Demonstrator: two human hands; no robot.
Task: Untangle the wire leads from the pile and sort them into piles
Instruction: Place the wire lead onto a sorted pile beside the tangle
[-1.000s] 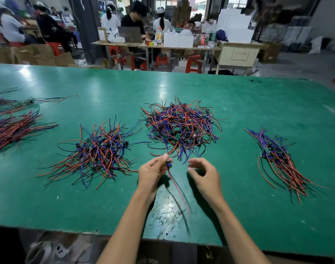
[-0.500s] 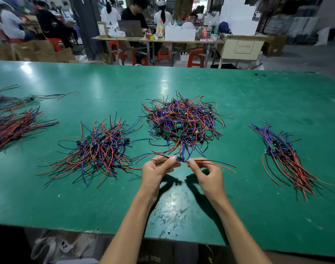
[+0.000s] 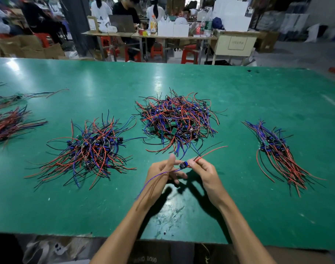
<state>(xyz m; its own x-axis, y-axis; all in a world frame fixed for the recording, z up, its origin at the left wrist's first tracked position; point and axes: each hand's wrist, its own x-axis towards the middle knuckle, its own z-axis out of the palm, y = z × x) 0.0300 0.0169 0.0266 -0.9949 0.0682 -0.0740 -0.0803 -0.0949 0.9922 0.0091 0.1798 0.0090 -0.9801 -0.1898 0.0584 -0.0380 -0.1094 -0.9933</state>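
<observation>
Held above the green table, just short of the central tangle: one wire lead, freed from the heap. Pinched at its red and black end by the right hand, thumb and forefinger pressed together on the wires just right of the small blue component. Supported from the other side by the left hand, thumb raised, fingers loosely curled; blue wires trail over that hand toward the wrist, but whether actually clamped cannot be told, the fingers being blurred. Long axis of the lead: lower left to upper right across the grip, blue tails pointing down-left, red and black tails pointing up-right and away.

Just beyond the grip: unsorted pile, still large and knotted. Left of the grip: left sorted pile, sizeable, loosely fanned. Right of the grip, well apart: right sorted pile, smaller, strands mostly aligned. Far left at the frame edge: further bundles, partly cut off.

Judgement on progress: well underway, perhaps around midway; the central heap remains as the outstanding work, the held lead not yet placed.
</observation>
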